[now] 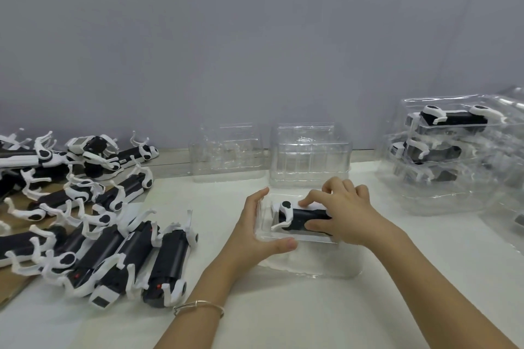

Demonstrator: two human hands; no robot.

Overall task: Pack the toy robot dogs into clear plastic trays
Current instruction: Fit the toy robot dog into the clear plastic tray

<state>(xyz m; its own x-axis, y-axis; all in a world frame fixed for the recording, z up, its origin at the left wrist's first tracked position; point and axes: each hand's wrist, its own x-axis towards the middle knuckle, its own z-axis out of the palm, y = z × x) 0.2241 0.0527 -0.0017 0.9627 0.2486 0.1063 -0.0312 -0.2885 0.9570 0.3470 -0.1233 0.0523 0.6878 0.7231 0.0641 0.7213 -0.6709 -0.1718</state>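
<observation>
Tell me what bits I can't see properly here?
All head view.
Right end of the toy dog in the tray: covered by the right hand.
Loose dogs pile: cut off by the left edge.
Packed trays: cut off at right; lower ones blurred by glare.
Empty trays: too see-through to count.

1. We see a white table (283, 314).
2. On its left side lies a big heap of black and white toy dogs (93, 224), some of them on a brown board (12, 287).
3. Far in the middle stand two clear trays (226, 153), side by side.
4. Nearer sits the middle tray (312, 270) with one toy dog (300, 218) inside.
5. On the right, filled trays (442, 156) are stacked up.
</observation>
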